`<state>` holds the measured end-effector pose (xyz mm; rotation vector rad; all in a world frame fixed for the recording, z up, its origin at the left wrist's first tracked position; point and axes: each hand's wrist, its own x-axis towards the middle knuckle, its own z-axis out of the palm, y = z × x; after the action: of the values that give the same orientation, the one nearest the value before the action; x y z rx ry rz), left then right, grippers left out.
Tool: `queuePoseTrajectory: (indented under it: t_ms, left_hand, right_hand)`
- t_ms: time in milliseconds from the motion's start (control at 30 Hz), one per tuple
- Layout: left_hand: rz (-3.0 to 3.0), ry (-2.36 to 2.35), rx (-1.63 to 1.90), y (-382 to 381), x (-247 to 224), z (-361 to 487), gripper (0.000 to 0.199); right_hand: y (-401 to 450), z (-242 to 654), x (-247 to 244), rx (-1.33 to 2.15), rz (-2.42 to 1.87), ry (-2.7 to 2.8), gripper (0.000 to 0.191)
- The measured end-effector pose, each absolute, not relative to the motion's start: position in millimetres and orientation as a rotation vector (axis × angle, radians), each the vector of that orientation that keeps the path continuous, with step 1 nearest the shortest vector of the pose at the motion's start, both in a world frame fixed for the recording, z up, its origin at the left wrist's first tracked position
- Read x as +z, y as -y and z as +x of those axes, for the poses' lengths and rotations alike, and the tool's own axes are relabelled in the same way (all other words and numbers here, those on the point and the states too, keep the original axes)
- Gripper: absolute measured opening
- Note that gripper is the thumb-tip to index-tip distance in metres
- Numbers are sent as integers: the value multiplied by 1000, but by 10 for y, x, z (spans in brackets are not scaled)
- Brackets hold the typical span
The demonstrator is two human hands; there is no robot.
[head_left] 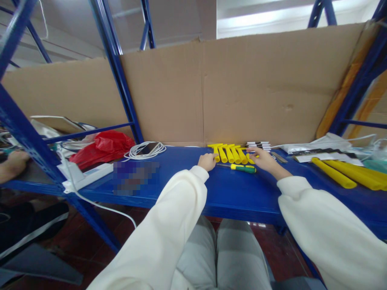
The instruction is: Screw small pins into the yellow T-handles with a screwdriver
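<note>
Several yellow T-shaped pieces lie side by side in a row on the blue shelf top. At the row's left end, my left hand has its fingers curled against the outermost piece. My right hand is at the other end, its fingers closed on the rightmost yellow piece, which they partly cover. Just in front of the row lies a screwdriver with a green and yellow handle, its shaft pointing left toward my left hand.
Behind the row are small black-and-white items. Long yellow tubes lie at right. To the left are a coiled white cable, a red plastic bag and a white power strip. Another person's hand shows at far left.
</note>
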<state>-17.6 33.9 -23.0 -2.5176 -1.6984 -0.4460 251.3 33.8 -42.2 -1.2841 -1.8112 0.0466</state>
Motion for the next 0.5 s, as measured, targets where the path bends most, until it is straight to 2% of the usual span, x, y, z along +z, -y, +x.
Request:
queuePoseTrajectory:
  t_ms: [333, 500]
  left_hand:
    - [-2551, 1712, -435, -312, -212, -171, 49]
    - [-2555, 1717, -471, -323, -240, -170, 50]
  right_hand:
    - [-320, 2509, -409, 16, -1293, 1841, 33]
    - [-244, 2569, -336, -167, -1595, 1703, 32]
